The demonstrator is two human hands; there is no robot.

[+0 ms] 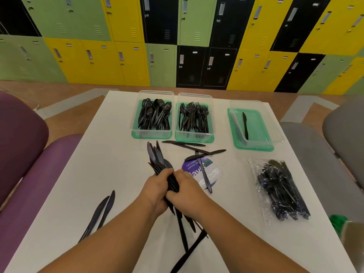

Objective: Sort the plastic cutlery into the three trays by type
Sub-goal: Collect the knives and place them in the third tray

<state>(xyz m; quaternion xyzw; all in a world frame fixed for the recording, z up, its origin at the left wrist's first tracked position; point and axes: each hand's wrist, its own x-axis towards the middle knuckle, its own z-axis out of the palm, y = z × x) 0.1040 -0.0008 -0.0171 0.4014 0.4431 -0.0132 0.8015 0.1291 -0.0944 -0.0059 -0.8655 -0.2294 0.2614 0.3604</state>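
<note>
Nearest the desk's (110, 154) edge, a pair of knives (102, 211) lies off to the left. Just beyond, the left hand (157, 186) and the right hand (187, 194) are both wrapped round a bundle of knives (157, 160). Its blades fan up and away, while its handles trail below the wrists; I cannot tell whether the lowest ones are held or lying loose. Past the hands, loose knives (189, 146) are scattered on the desk, and a sealed bag of cutlery (283, 190) sits to the right. Farthest are the spoon tray (151, 135), the fork tray (194, 139) and, well apart on the right, the knife tray (254, 147) holding a single knife (245, 125). The bundle looks splayed rather than squared, so a slack grip during the carry could shed knives onto the desk or into the fork tray along the way.
</note>
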